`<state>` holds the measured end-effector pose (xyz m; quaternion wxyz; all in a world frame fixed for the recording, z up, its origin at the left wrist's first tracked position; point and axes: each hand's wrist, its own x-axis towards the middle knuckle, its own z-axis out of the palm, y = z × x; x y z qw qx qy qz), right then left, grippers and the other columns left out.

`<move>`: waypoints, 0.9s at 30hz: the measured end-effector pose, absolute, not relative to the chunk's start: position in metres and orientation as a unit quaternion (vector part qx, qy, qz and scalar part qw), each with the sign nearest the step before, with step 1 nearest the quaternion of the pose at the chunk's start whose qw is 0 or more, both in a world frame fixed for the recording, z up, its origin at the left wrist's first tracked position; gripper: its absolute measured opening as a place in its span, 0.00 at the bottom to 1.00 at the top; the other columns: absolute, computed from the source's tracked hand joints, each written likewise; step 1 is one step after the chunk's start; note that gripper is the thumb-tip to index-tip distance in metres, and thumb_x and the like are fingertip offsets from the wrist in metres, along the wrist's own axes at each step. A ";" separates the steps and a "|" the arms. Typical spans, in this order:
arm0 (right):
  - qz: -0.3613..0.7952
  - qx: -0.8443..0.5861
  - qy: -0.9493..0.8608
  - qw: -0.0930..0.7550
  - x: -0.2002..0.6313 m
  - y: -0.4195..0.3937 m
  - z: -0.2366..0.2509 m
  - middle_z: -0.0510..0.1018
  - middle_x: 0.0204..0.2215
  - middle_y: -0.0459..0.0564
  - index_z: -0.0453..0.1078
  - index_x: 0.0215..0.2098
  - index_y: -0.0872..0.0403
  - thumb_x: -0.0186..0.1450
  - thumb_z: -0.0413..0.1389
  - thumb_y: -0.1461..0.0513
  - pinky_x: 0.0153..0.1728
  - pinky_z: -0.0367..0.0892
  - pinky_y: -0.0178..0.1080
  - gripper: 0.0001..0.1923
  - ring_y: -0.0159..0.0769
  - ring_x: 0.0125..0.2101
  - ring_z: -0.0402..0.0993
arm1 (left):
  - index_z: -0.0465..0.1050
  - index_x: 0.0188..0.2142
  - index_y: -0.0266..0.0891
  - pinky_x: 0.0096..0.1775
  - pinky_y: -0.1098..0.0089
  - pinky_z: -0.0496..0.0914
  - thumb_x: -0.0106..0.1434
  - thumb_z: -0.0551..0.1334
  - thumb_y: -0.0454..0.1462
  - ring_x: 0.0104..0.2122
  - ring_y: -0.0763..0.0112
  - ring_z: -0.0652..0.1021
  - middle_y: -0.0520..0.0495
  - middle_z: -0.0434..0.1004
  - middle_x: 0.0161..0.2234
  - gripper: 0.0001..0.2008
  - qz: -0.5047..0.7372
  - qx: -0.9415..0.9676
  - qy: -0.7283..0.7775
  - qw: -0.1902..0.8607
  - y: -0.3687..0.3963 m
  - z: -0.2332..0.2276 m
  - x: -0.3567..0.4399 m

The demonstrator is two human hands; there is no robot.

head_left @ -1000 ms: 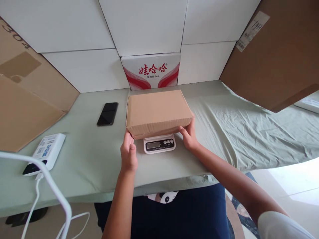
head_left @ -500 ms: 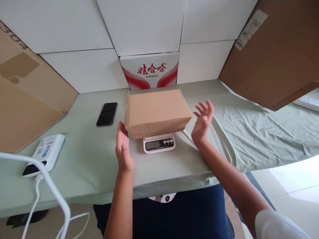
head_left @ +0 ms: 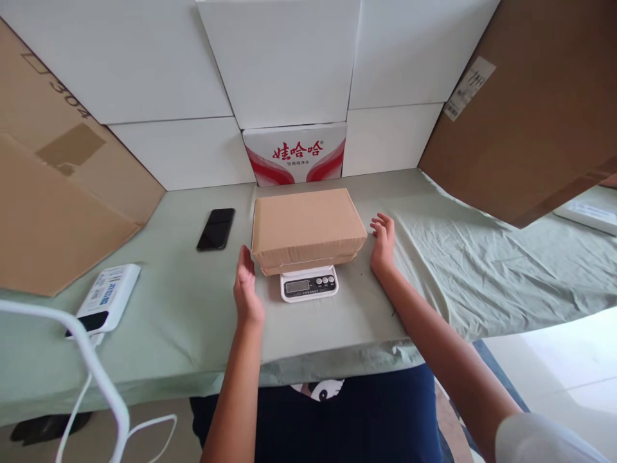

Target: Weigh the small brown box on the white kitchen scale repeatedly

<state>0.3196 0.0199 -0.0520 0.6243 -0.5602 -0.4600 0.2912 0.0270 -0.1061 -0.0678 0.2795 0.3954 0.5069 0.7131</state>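
A closed brown cardboard box (head_left: 308, 225) rests on a small white digital scale (head_left: 309, 285), hiding its weighing plate. The scale's display and several buttons face me, and I cannot read any figure on the display. My left hand (head_left: 247, 289) is upright with its fingers stretched out, close by the box's front left corner; whether it touches is hard to tell. On the other side, my right hand (head_left: 383, 244) stands a little apart from the box's right end, its fingers loosely bent and holding nothing.
A black phone (head_left: 216, 229) lies left of the box. Farther left is a white device (head_left: 110, 296) with a cable (head_left: 96, 366). A printed white-and-red carton (head_left: 296, 154) stands behind. Large cardboard panels (head_left: 520, 116) flank the green cloth (head_left: 193, 334).
My right hand has come down and closer to the box's right side, its fingers less spread. My left hand stays beside the left corner. The whole view has shifted slightly.
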 end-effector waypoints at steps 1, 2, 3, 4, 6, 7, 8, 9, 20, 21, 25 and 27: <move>0.289 -0.563 -0.468 0.617 0.319 0.019 -0.050 0.75 0.52 0.54 0.66 0.54 0.49 0.66 0.49 0.51 0.60 0.65 0.51 0.21 0.44 0.55 0.72 | 0.61 0.72 0.41 0.71 0.56 0.57 0.65 0.51 0.68 0.73 0.51 0.61 0.35 0.57 0.74 0.47 0.706 0.391 0.517 0.284 -0.104 -0.070 0.026; 0.285 -0.566 -0.475 0.611 0.319 0.019 -0.048 0.75 0.51 0.55 0.66 0.52 0.49 0.66 0.49 0.52 0.59 0.65 0.50 0.19 0.45 0.55 0.72 | 0.61 0.71 0.41 0.71 0.56 0.58 0.65 0.50 0.68 0.73 0.51 0.61 0.35 0.57 0.74 0.47 0.700 0.390 0.526 0.287 -0.103 -0.071 0.026; 0.281 -0.569 -0.482 0.604 0.319 0.019 -0.046 0.76 0.51 0.55 0.67 0.51 0.50 0.66 0.50 0.52 0.59 0.65 0.49 0.18 0.45 0.54 0.72 | 0.62 0.71 0.41 0.70 0.55 0.58 0.66 0.50 0.67 0.73 0.50 0.61 0.35 0.57 0.74 0.46 0.694 0.391 0.532 0.288 -0.102 -0.073 0.025; 0.276 -0.572 -0.487 0.599 0.319 0.018 -0.045 0.76 0.50 0.55 0.67 0.50 0.50 0.66 0.50 0.52 0.58 0.66 0.49 0.17 0.45 0.54 0.72 | 0.62 0.71 0.41 0.70 0.55 0.58 0.66 0.49 0.68 0.73 0.50 0.62 0.35 0.58 0.73 0.46 0.689 0.393 0.536 0.288 -0.100 -0.074 0.025; 0.270 -0.576 -0.493 0.593 0.319 0.018 -0.045 0.77 0.49 0.55 0.68 0.48 0.50 0.66 0.50 0.52 0.55 0.67 0.47 0.16 0.44 0.52 0.73 | 0.63 0.70 0.40 0.70 0.54 0.59 0.65 0.49 0.68 0.72 0.50 0.63 0.34 0.60 0.73 0.46 0.688 0.392 0.541 0.285 -0.098 -0.077 0.024; 0.269 -0.577 -0.496 0.591 0.319 0.018 -0.046 0.78 0.49 0.54 0.68 0.48 0.50 0.66 0.50 0.52 0.54 0.68 0.47 0.16 0.44 0.51 0.73 | 0.64 0.70 0.40 0.70 0.54 0.60 0.65 0.49 0.68 0.72 0.49 0.64 0.34 0.61 0.72 0.47 0.689 0.388 0.543 0.284 -0.097 -0.078 0.024; 0.269 -0.577 -0.499 0.589 0.319 0.018 -0.047 0.78 0.48 0.54 0.69 0.47 0.50 0.66 0.50 0.52 0.53 0.68 0.46 0.16 0.44 0.50 0.73 | 0.65 0.69 0.40 0.69 0.54 0.60 0.65 0.49 0.69 0.71 0.49 0.64 0.34 0.62 0.72 0.47 0.692 0.379 0.546 0.283 -0.096 -0.079 0.024; 0.270 -0.577 -0.501 0.586 0.319 0.018 -0.048 0.79 0.46 0.53 0.69 0.47 0.49 0.66 0.50 0.52 0.52 0.69 0.46 0.15 0.44 0.49 0.74 | 0.66 0.68 0.39 0.69 0.53 0.61 0.64 0.49 0.69 0.71 0.48 0.65 0.33 0.63 0.71 0.47 0.695 0.369 0.549 0.283 -0.095 -0.080 0.024; 0.289 -0.592 -0.519 0.544 0.319 0.022 -0.055 0.79 0.37 0.48 0.71 0.40 0.51 0.63 0.52 0.55 0.44 0.68 0.42 0.12 0.40 0.38 0.72 | 0.74 0.62 0.37 0.65 0.56 0.68 0.65 0.52 0.67 0.65 0.50 0.74 0.32 0.75 0.63 0.43 0.693 0.357 0.550 0.299 -0.098 -0.080 0.026; 0.287 -0.596 -0.520 0.541 0.318 0.020 -0.054 0.78 0.36 0.48 0.71 0.40 0.51 0.63 0.52 0.55 0.43 0.68 0.42 0.12 0.40 0.38 0.72 | 0.75 0.61 0.37 0.64 0.57 0.69 0.66 0.52 0.66 0.64 0.51 0.75 0.32 0.77 0.61 0.41 0.689 0.358 0.552 0.303 -0.099 -0.080 0.026; 0.284 -0.603 -0.529 0.526 0.316 0.015 -0.051 0.78 0.33 0.47 0.72 0.39 0.51 0.63 0.52 0.56 0.42 0.68 0.42 0.11 0.40 0.36 0.72 | 0.77 0.54 0.37 0.61 0.57 0.71 0.67 0.52 0.62 0.58 0.52 0.79 0.35 0.82 0.53 0.35 0.663 0.346 0.594 0.295 -0.099 -0.083 0.025; 0.284 -0.604 -0.538 0.515 0.315 0.016 -0.051 0.79 0.33 0.48 0.72 0.39 0.51 0.63 0.52 0.56 0.41 0.69 0.42 0.10 0.40 0.35 0.73 | 0.78 0.49 0.38 0.59 0.57 0.72 0.69 0.52 0.57 0.56 0.54 0.80 0.37 0.84 0.48 0.29 0.639 0.349 0.625 0.283 -0.098 -0.082 0.024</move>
